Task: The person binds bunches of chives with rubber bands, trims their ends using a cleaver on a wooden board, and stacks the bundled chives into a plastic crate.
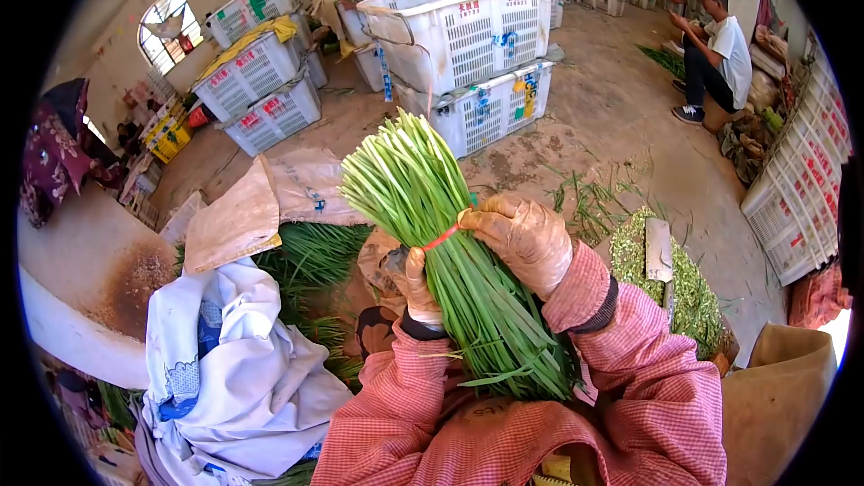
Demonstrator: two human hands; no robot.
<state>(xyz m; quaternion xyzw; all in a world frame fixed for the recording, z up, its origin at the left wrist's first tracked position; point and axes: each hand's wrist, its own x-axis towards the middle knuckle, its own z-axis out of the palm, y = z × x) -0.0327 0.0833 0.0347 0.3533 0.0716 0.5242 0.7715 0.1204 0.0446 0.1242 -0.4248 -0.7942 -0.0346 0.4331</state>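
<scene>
A thick bundle of garlic chives [486, 306] is held in front of my chest, its pale cut stem ends tilted up and away to the left. Around its upper part runs a narrow red band [442, 238]. My left hand [420, 292], in a thin stained glove, is closed on the bundle's left side just below the band, thumb pointing up. On the other side my right hand [525, 238], gloved too, pinches the band's right end between thumb and fingers. The leaf ends hang down against my pink checked sleeves and apron.
More loose chives [315, 256] lie at left, partly under brown sacking [234, 216], beside a white cloth [238, 369]. A cleaver [659, 252] rests among chopped trimmings [688, 306] at right. White crates [459, 36] are stacked ahead. A person [724, 49] sits farther back right.
</scene>
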